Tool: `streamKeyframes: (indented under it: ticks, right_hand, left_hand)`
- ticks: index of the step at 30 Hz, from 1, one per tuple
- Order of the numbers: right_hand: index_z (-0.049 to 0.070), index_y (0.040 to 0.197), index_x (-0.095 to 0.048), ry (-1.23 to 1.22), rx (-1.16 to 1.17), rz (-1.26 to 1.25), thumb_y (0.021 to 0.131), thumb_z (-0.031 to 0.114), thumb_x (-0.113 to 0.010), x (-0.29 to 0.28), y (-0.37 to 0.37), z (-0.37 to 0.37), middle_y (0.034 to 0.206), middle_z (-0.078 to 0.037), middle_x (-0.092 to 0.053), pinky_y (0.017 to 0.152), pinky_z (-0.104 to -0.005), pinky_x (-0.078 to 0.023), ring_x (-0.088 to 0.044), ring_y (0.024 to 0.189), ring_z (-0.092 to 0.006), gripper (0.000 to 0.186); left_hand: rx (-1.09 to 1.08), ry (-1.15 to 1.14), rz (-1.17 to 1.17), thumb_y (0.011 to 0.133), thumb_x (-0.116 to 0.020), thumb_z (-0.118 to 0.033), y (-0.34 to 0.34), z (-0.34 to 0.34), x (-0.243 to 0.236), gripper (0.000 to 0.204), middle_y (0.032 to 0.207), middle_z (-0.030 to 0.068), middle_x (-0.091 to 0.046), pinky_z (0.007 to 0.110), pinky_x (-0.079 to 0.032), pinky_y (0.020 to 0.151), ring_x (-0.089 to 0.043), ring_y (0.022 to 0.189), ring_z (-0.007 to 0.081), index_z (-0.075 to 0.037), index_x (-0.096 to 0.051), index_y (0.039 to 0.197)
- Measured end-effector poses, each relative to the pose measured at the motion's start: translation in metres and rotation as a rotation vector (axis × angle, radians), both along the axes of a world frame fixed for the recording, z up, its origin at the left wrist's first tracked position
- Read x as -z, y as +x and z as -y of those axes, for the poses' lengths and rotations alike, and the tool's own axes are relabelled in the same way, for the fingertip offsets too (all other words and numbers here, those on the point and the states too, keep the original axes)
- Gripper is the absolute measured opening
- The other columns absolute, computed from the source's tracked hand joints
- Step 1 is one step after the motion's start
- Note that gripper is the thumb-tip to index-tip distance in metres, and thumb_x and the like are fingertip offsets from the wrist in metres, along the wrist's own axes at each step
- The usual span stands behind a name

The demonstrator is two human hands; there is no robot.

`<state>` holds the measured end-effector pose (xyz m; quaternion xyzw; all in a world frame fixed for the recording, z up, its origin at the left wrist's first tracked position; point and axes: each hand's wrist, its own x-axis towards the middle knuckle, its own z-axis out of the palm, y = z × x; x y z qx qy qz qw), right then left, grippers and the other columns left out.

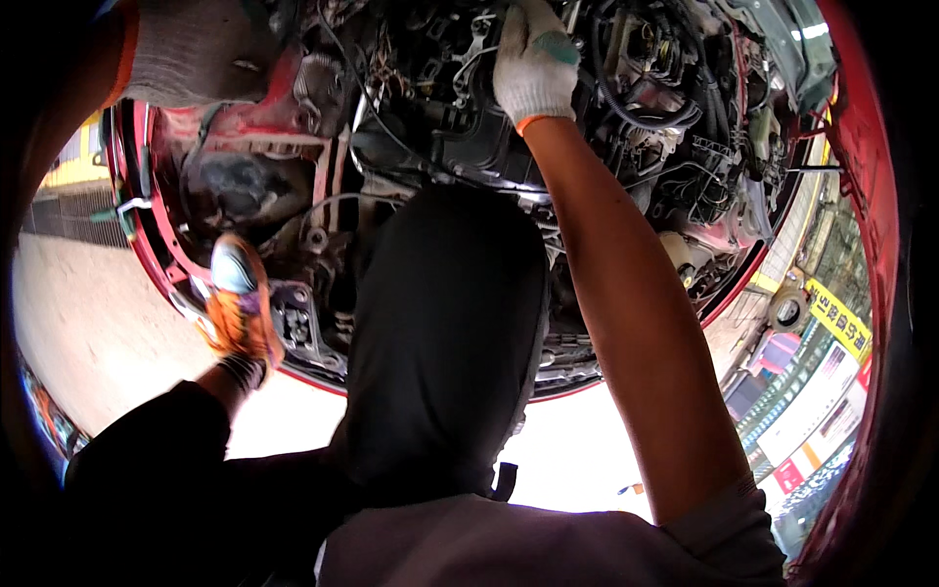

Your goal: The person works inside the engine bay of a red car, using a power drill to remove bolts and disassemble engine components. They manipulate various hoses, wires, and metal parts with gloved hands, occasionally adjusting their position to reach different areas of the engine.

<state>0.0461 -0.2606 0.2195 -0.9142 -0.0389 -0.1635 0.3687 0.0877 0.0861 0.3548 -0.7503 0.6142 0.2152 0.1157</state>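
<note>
My right hand [537, 67], in a white knit glove with an orange cuff and a green patch, reaches into a car's engine bay [469, 147]. Its fingertips run past the top edge, so what they touch is hidden. At the upper left is my left hand [201, 54] in a greyish, dirty glove, close to the red inner body panel [225, 119]. Shadow and the picture's edge hide its fingers. Between the hands lie dark engine parts, thin cables and hoses [337, 44]. Thick black hoses [650, 117] curve to the right of my right hand.
My black-clad bent knee [450, 333] rises in the middle. My orange shoe [240, 303] rests at the bay's front left corner. A raised red panel [866, 127] borders the right side. Beyond it are a tyre [788, 308] and a yellow sign [839, 318].
</note>
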Motion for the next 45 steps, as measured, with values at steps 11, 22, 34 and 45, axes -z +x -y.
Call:
streamKeyframes:
  ticks: [11,22,34,45]
  right_hand:
    - [0.015,0.121,-0.071,-0.169,-0.149,-0.111,0.106,0.023,-0.058,0.005,0.006,0.022,0.104,-0.013,-0.074,0.079,-0.0452,-0.06,-0.072,0.095,-0.0348,0.021]
    - [0.015,0.121,-0.07,-0.357,-0.079,0.054,0.106,0.023,-0.058,0.017,0.003,0.022,0.097,-0.008,-0.075,0.069,-0.0419,-0.062,-0.073,0.081,-0.0294,0.021]
    - [0.012,0.119,-0.07,-0.22,0.353,0.035,0.101,0.021,-0.063,0.002,-0.012,-0.007,0.107,-0.013,-0.074,0.09,-0.0468,-0.057,-0.069,0.106,-0.0347,0.021]
    - [0.014,0.119,-0.074,0.015,0.535,-0.059,0.105,0.026,-0.057,0.0,-0.031,-0.016,0.113,-0.015,-0.073,0.093,-0.0452,-0.055,-0.069,0.106,-0.0365,0.024]
  left_hand:
    - [-0.064,-0.135,0.092,0.093,-0.073,-0.024,0.063,0.107,0.135,0.033,0.12,0.0056,-0.064,0.039,-0.053,0.103,-0.063,0.115,0.0269,-0.017,-0.067,0.124]
    - [-0.569,-0.259,-0.537,0.106,-0.061,-0.029,0.075,0.099,0.12,0.022,0.11,0.0074,-0.07,0.04,-0.055,0.09,-0.07,0.104,0.0238,-0.01,-0.066,0.116]
    - [-0.285,-0.221,-0.502,0.099,-0.067,-0.031,0.044,0.126,0.133,0.034,0.108,0.0135,-0.073,0.038,-0.057,0.091,-0.071,0.106,0.0261,-0.007,-0.068,0.123]
    - [-1.353,-0.558,-1.219,0.109,-0.055,-0.033,0.081,0.111,0.108,0.035,0.1,0.0055,-0.07,0.035,-0.057,0.091,-0.068,0.096,0.0172,-0.001,-0.069,0.114]
